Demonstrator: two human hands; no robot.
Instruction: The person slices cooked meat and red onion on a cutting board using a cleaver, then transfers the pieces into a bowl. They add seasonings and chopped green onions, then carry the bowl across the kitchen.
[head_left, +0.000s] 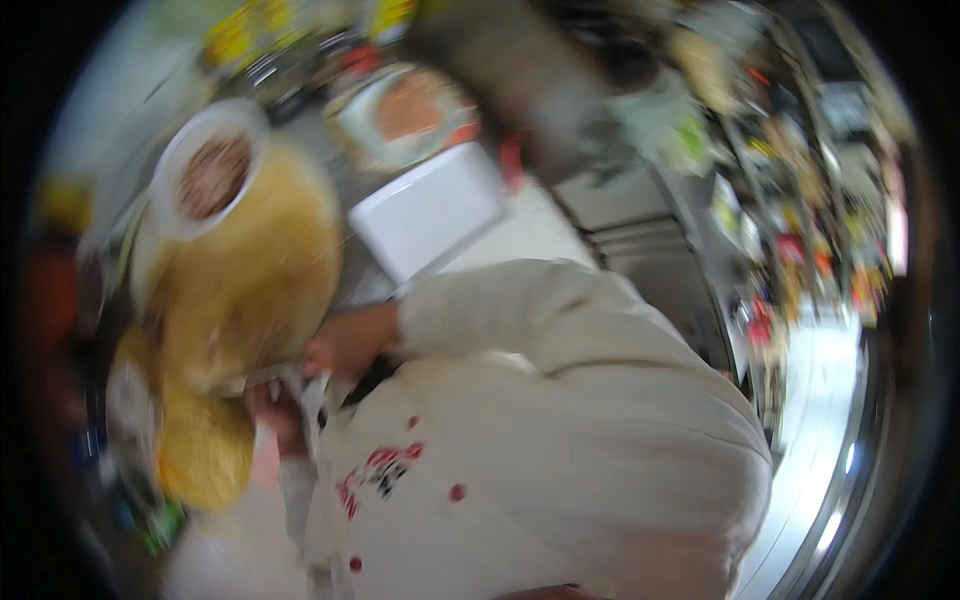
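Observation:
The whole picture is blurred by motion. My right hand, with its fingers curled, is at the near edge of a large round yellowish chopping board. Just below it is my left hand, partly hidden. A thin pale strip, perhaps a blade, runs along the board's edge between the hands; which hand grips it is unclear. Something white, maybe cloth, shows beside the hands. On the board's far side is a white bowl of pinkish-brown food, likely minced meat. Below the board sits a round yellow thing.
A white rectangular tray or lid lies close to my right forearm. Behind it is a pale bowl with orange-pink contents. Yellow packages stand at the back. Metal counter sections and racks with mixed goods are on the right.

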